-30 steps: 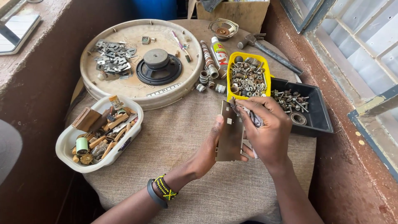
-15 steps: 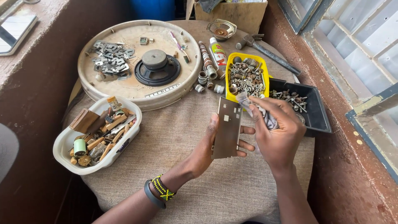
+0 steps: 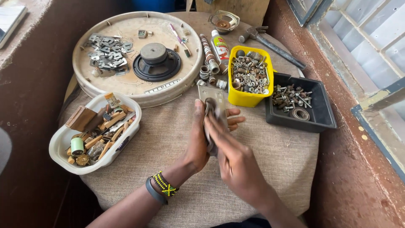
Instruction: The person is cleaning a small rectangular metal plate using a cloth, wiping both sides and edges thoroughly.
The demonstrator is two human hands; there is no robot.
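Cloth-covered round bench carries everything. Above the grip, a yellow plastic tub of screws. The flat grey metal plate stands upright, grasped by the left hand; the right hand pinches its face.

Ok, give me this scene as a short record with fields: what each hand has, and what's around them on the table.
left hand: left hand holds a flat metal plate upright from behind
right hand: right hand lies across the plate's front, fingers on it
wrist: beaded band and dark band on the left wrist
right of hands: yellow tub of metal hardware; black tray of screws
left of hands: white basin of small parts
behind: round tray with a speaker
far edge: hammer
surface: cloth-covered table
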